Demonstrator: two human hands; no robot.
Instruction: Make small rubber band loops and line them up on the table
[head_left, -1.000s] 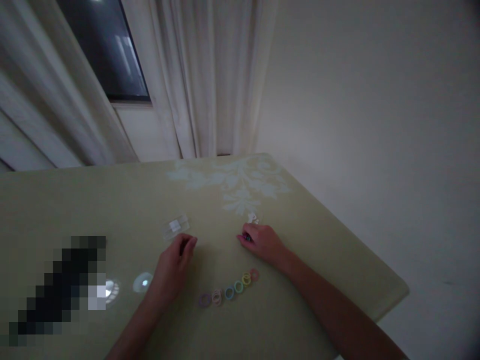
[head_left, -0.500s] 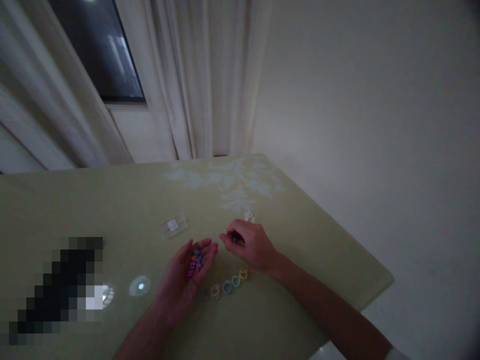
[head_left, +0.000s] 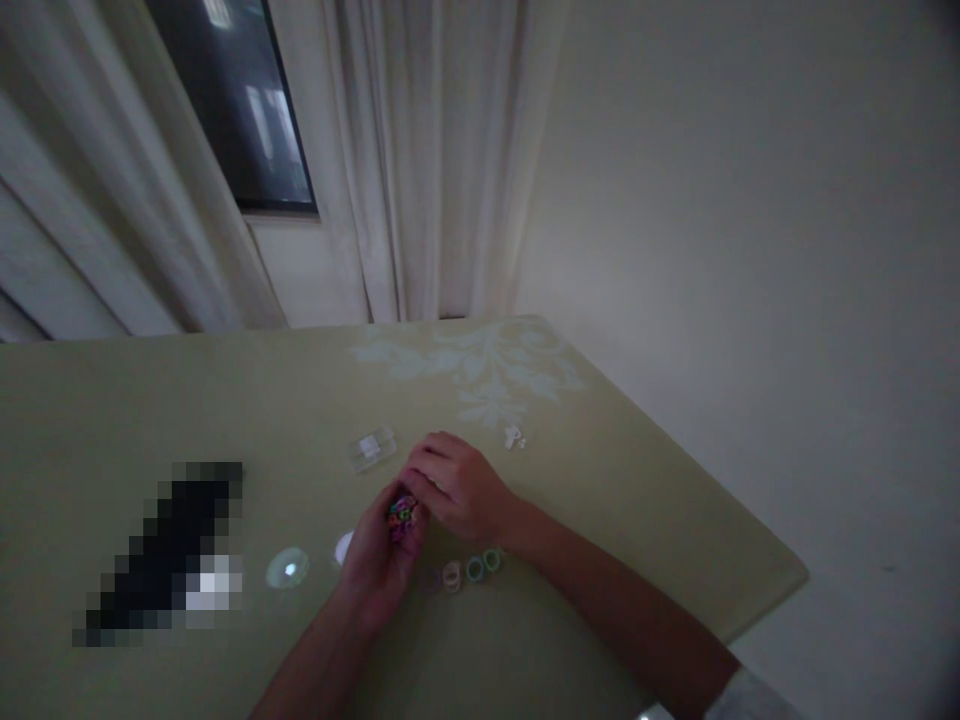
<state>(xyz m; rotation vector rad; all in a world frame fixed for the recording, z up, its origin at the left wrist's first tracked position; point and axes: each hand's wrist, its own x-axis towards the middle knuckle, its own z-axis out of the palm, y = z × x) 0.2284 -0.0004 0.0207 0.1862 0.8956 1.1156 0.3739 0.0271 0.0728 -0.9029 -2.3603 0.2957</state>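
Many beads (head_left: 403, 517) sit in our cupped left hand (head_left: 380, 562), our right hand (head_left: 457, 487) bent over them and blocking some, so we cannot tell whether it holds any. Rings (head_left: 468, 571) lie near both; beyond, we see white pieces (head_left: 513, 437) and a clear box (head_left: 385, 450), its white patch (head_left: 369, 446) too small to read.

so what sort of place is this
Probably a room in a home, though that isn't certain: long pale curtains hang beside a dark window, and the table has a pale floral pattern.
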